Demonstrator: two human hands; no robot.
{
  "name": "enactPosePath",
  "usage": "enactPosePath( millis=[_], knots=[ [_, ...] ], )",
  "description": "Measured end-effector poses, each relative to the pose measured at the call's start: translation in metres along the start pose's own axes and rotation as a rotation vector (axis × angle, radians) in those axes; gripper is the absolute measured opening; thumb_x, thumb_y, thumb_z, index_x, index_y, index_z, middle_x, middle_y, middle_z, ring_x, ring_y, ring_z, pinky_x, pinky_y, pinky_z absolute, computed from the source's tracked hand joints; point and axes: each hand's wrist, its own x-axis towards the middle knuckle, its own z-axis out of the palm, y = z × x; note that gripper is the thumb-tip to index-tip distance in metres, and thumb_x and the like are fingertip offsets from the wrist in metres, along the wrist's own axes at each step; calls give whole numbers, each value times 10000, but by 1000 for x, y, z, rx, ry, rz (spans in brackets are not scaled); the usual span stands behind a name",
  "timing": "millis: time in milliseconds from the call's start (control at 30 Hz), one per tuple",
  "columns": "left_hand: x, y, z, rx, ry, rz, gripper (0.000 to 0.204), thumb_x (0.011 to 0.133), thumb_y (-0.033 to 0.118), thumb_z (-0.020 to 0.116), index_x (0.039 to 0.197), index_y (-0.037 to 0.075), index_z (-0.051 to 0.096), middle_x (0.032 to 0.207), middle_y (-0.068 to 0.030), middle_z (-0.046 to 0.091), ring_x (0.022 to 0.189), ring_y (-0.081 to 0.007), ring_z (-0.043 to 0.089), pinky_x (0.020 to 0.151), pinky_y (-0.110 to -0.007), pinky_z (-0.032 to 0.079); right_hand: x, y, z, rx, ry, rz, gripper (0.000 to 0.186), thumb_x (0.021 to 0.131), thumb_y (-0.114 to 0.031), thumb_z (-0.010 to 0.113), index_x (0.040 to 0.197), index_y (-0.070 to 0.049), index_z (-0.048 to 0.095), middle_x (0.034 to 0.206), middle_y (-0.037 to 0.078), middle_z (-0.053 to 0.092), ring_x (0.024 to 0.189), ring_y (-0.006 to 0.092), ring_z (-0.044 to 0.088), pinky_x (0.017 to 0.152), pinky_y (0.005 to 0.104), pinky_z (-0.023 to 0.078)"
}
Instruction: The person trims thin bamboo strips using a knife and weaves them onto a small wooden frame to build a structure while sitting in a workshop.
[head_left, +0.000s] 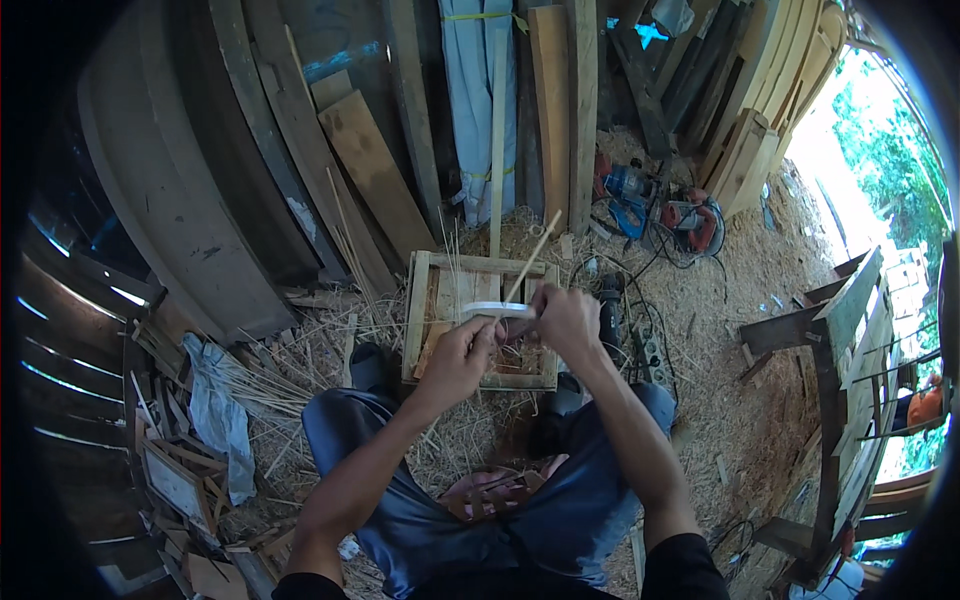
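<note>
My left hand (458,360) and my right hand (562,318) are raised together in front of me above a small wooden frame (418,320) that lies on the straw-covered ground. Between them runs a flat pale blade (497,309), and a thin bamboo stick (532,255) rises from the right hand toward the upper right. The left hand grips the blade's near end; the right hand is closed on the stick and the blade's far end. My knees in blue trousers (345,425) sit on either side below.
Planks and boards (375,175) lean against the wall behind the frame. Power tools (690,222) with cables lie on the sawdust at upper right. A wooden bench frame (845,330) stands at right. Thin bamboo slivers (270,385) and a grey cloth (215,400) lie at left.
</note>
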Motion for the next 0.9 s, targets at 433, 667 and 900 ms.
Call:
enactPosePath(
  millis=[433, 667, 900],
  knots=[
    [10, -4, 8, 89, -48, 78, 205, 1025, 167, 397, 974, 20, 532, 639, 45, 358, 512, -38, 283, 458, -223, 249, 30, 54, -9, -25, 158, 279, 269, 822, -198, 545, 797, 27, 690, 774, 254, 665, 755, 405, 673, 714, 464, 540],
    [11, 2, 3, -260, -26, -193, 212, 1027, 149, 365, 957, 14, 514, 632, 46, 344, 480, -45, 263, 439, -233, 228, -15, -5, 7, 104, -101, 3, 204, 828, -231, 596, 802, -47, 680, 758, 202, 664, 686, 367, 667, 638, 447, 547],
    [14, 7, 5, -227, -68, -117, 214, 1027, 158, 368, 929, 18, 498, 625, 42, 349, 464, -46, 267, 433, -234, 226, -10, -11, -9, -22, 47, 43, 207, 817, -212, 562, 798, -41, 676, 725, 198, 660, 669, 368, 669, 639, 449, 537]
  ],
)
